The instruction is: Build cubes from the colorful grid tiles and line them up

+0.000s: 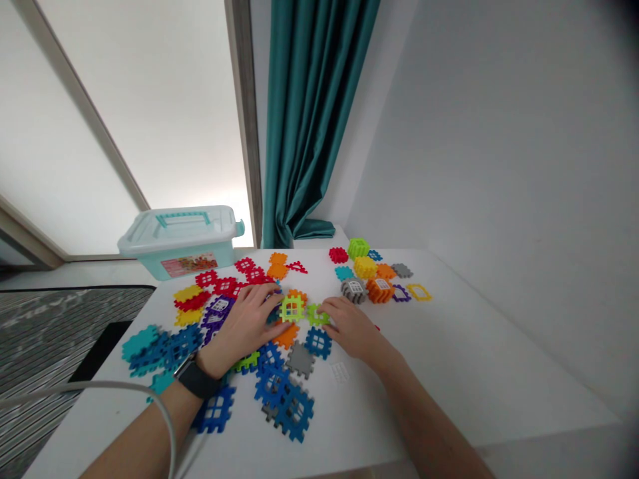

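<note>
My left hand [249, 322] lies over a heap of interlocking plastic tiles, its fingers curled onto a lime-green window tile [292, 308]. My right hand [352, 326] rests palm down beside it, fingertips pinching a second green tile [315, 314] that sits against the first. An orange tile [287, 334] and a blue tile [318, 342] lie just below the two hands. A black watch [196, 379] is on my left wrist.
A white table [449, 359] holds red, yellow, purple and blue tiles [284, 396] spread at the left and front. Small assembled cubes [367, 268] stand at the back centre. A pale teal lidded box [180, 241] sits far left. A white cable [164, 412] crosses my left forearm.
</note>
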A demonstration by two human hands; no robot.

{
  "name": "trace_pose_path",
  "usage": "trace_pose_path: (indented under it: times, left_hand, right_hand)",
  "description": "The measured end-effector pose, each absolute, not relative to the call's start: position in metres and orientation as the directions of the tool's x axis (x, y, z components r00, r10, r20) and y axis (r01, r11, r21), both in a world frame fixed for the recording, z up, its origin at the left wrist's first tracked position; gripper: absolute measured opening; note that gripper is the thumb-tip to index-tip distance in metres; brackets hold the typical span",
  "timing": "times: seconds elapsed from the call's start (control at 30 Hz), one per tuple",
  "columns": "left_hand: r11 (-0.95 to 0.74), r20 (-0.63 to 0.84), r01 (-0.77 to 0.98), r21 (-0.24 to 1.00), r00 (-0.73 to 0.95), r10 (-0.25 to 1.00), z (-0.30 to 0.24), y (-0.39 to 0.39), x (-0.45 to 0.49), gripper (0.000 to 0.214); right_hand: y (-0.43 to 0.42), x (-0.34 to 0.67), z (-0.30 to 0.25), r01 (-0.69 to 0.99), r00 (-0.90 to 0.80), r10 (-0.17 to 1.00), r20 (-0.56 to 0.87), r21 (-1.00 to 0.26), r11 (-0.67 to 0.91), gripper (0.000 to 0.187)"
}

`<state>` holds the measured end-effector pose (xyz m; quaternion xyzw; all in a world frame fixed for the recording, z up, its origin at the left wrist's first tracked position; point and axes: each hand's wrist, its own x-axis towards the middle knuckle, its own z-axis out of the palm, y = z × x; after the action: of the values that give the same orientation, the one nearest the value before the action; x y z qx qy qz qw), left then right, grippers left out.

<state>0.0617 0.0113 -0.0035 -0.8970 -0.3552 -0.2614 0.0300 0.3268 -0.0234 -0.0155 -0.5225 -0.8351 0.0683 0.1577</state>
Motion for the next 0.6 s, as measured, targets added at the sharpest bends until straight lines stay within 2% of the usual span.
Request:
trace_pose_path:
  times: [0.17, 0.37, 0.6]
  left_hand:
    - [-0.753, 0.478, 0.655, 0.068, 0.641, 0.601, 0.0, 0.012, 0.061, 0.037]
    - [-0.741, 0.492, 0.672, 0.019, 0.639, 0.592, -0.001, 0.015, 0.058, 0.039]
    - [-0.746, 0.513, 0.665, 0.022, 0.633, 0.579, 0.0, 0.014, 0.058, 0.038]
  right_hand:
    - [-0.024, 0.326, -0.01, 0.868, -0.359, 0.89, 0.282, -0.249, 0.429, 0.03]
    - [-0.026, 0.321, -0.01, 0.773, -0.37, 0.787, 0.494, -0.307, 0.556, 0.035]
    - [-0.026, 0.316, -0.011, 0.742, -0.388, 0.718, 0.578, -0.266, 0.615, 0.036]
